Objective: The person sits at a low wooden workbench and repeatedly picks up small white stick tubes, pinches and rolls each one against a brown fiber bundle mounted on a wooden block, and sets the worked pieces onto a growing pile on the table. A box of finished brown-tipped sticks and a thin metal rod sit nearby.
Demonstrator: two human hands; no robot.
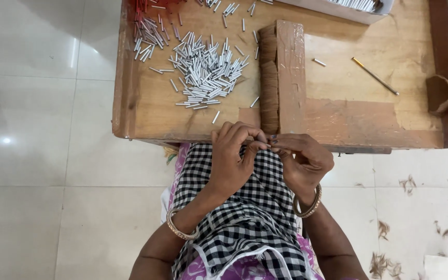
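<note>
Meeting at table edge (pixel 193 139): left hand (pixel 233 161), right hand (pixel 301 162), perhaps pinching fibre.

1. Your arms are bare to above the elbow, no sleeves in view.
2. Gold-coloured bangle (pixel 180 228) on your left wrist; matching bangle (pixel 309 205) on your right.
3. Black-and-white checked cloth (pixel 239 207) over your lap, purple floral fabric (pixel 245 269) beneath.

floor (pixel 37 155): pale glossy tiles | low wooden table (pixel 348 111) | fibre scraps (pixel 385 264)
</note>
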